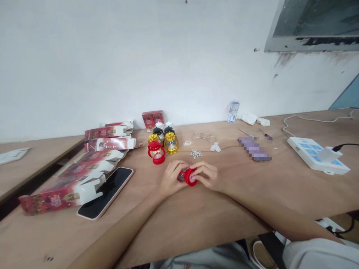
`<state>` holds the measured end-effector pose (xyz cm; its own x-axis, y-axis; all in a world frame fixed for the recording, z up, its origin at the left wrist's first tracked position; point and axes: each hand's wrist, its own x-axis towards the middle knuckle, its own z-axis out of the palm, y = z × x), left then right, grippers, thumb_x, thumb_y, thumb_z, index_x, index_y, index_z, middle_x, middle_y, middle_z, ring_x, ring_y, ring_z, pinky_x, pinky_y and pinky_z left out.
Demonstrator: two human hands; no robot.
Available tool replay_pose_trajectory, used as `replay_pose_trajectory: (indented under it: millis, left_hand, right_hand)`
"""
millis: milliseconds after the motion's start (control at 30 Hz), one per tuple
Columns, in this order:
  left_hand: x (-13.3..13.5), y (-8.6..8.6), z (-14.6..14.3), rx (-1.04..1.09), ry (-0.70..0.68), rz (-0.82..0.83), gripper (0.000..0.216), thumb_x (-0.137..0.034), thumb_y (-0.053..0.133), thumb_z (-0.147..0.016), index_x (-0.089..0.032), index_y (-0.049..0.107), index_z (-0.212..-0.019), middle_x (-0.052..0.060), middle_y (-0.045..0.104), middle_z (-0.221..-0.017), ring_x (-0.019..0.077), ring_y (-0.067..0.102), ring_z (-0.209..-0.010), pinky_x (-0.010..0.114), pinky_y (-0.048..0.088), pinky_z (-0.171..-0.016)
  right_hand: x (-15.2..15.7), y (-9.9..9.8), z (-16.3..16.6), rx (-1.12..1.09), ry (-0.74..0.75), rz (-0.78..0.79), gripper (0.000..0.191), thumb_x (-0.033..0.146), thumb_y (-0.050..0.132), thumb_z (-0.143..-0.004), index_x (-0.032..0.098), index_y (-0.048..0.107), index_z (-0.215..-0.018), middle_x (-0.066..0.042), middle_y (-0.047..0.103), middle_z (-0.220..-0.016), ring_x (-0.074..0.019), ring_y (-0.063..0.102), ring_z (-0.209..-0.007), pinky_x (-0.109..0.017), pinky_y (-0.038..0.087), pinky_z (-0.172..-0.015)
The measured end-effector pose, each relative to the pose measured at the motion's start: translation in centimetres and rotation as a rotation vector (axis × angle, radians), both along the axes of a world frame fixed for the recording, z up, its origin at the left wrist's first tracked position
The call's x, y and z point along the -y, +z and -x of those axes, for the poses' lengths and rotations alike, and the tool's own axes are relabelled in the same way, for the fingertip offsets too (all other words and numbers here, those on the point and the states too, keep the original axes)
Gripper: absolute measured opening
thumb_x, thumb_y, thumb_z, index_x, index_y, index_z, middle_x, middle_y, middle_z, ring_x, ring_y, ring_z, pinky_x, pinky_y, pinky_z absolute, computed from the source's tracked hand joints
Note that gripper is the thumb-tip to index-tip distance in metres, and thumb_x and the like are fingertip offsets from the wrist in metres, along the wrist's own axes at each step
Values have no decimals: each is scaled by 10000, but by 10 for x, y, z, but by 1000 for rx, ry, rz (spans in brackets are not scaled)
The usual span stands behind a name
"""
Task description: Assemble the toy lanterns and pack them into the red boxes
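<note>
A small red toy lantern [188,176] lies on its side on the wooden table [252,194], held between both hands. My left hand [171,178] wraps round its body. My right hand [206,174] pinches its red base with the fingertips. Just beyond them stands another red lantern [156,152], upright, with gold lanterns [171,142] and dark ones [159,131] behind it. A small pile of silver button cells [196,153] lies a little past my right hand.
Several red and white cartons [84,170] lie open along the left, with a black phone [108,191] beside them. A white power strip [316,154] with a plugged cable sits at right. A water bottle [233,111], screwdrivers [246,133] and white bits lie near the wall.
</note>
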<state>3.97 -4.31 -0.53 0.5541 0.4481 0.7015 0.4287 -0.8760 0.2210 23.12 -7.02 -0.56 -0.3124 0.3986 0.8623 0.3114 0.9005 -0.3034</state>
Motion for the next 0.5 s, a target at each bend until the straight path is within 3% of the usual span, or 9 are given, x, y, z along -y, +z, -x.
replay_pose_trajectory:
  millis: [500]
  left_hand:
    - [-1,2,0,80,14,95,363,-435,702,-723,-208,547,-960,59,677,-947,212,632,-889,333,469,-755]
  right_hand:
    - [-8,0,-6,66,57,-81,106,159,540,-870,201,626,-824,-59,654,-931,-137,643,-827,-270,542,-724]
